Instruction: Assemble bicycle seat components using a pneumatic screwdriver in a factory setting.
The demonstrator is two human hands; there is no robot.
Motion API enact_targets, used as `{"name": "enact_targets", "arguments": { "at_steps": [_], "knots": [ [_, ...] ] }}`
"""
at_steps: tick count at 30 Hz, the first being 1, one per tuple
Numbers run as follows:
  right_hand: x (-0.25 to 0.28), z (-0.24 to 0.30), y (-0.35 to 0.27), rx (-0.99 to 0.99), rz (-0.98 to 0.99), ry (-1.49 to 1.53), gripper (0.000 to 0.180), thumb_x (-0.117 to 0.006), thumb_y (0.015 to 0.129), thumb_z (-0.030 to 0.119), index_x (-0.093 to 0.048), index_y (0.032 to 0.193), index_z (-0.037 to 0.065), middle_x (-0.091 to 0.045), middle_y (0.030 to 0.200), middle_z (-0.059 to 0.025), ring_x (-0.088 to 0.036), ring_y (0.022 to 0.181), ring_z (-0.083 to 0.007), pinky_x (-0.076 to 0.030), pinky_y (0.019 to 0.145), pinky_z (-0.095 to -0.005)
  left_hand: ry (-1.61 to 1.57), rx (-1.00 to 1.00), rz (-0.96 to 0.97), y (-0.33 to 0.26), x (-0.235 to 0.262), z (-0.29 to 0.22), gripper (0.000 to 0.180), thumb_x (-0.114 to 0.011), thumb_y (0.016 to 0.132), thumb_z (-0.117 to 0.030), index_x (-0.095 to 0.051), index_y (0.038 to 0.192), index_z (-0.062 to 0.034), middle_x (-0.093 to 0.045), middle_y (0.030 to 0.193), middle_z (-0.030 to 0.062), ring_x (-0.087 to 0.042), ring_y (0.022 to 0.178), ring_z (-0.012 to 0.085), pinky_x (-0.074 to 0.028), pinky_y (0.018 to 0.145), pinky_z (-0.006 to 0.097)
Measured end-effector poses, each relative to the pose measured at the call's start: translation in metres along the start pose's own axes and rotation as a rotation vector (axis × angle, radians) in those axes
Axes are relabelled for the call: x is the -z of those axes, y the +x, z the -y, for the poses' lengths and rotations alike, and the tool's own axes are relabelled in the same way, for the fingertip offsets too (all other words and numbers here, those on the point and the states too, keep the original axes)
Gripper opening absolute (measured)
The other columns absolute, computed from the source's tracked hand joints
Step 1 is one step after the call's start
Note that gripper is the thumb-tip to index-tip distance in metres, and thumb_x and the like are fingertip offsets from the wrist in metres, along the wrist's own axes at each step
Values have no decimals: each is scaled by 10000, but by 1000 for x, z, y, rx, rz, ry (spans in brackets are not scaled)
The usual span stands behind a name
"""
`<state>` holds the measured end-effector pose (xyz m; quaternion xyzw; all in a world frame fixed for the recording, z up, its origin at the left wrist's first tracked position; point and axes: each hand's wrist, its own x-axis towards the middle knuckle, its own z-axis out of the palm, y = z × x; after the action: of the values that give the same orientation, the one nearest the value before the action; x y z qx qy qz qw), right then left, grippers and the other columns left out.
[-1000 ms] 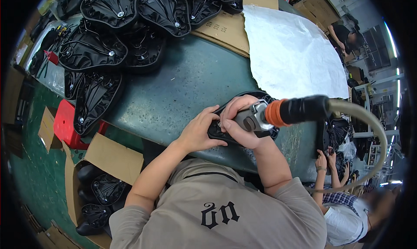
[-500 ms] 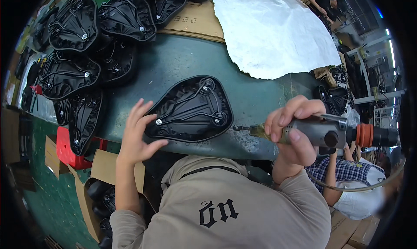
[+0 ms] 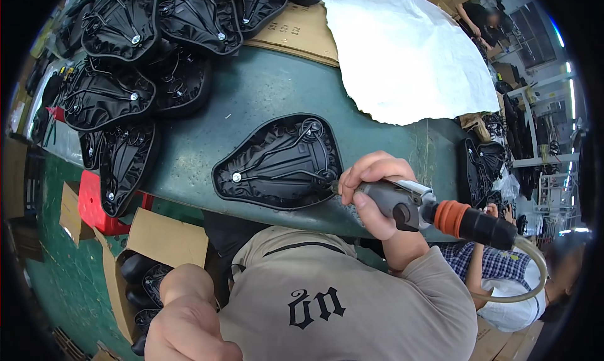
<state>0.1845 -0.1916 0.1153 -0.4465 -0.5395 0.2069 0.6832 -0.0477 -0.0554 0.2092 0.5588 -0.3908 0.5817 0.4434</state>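
Black moulded plastic, the upturned bicycle saddle base (image 3: 280, 163) with its thin metal rails and small silver bolts lies flat in the middle of the frame, on the near part of the green tabletop (image 3: 264, 87), close to the front edge. At its right end the tip of a grey pneumatic screwdriver with an orange collar and black hose coupling (image 3: 428, 210) meets the saddle's rim, and the right hand (image 3: 371, 188) is clenched round the tool's grey barrel, fingers curled over the top. A pale air hose (image 3: 525, 279) loops away from the coupling toward the lower right. The left hand (image 3: 189, 326) sits low at the bottom left of the frame, well apart from the saddle, close to the camera and blurred; it touches nothing that shows, and whether it is slack or curled I cannot tell. To the upper left a heap of similar black saddle bases (image 3: 141, 65) covers that end of the tabletop, overlapping one another. At the top, sheets of brown cardboard (image 3: 308, 30) lie flat, with a crumpled white plastic sheet (image 3: 402, 52) beside them to the right. Below the tabletop at the lower left stand a red crate (image 3: 94, 203) and an open cardboard box holding dark parts (image 3: 145, 260). Another person in a checked shirt (image 3: 497, 279) is at the lower right.
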Motion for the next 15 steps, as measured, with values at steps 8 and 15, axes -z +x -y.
{"name": "enact_targets", "arguments": {
  "at_steps": [8, 15],
  "knots": [
    [-4, -12, 6, -16, 51, -17, 245, -635, 762, -127, -578, 959, 8, -673, 814, -125, -689, 691, -166, -578, 610, -272, 11, -30, -32, -1, -1, 2, 301, -461, 1077, -313, -644, 1040, -76, -602, 693, 22, -519, 521, 154, -422, 508, 296],
    [-12, 13, 17, -52, 74, -93, 252, -658, 730, -95, -590, 947, 13, -688, 773, -118, -685, 674, -180, -549, 578, -267, 131, -153, 26, -4, 3, -14, 372, -558, 1055, -294, -548, 1382, -115, -629, 726, 25, -531, 511, 173, -431, 493, 304]
  ]
}}
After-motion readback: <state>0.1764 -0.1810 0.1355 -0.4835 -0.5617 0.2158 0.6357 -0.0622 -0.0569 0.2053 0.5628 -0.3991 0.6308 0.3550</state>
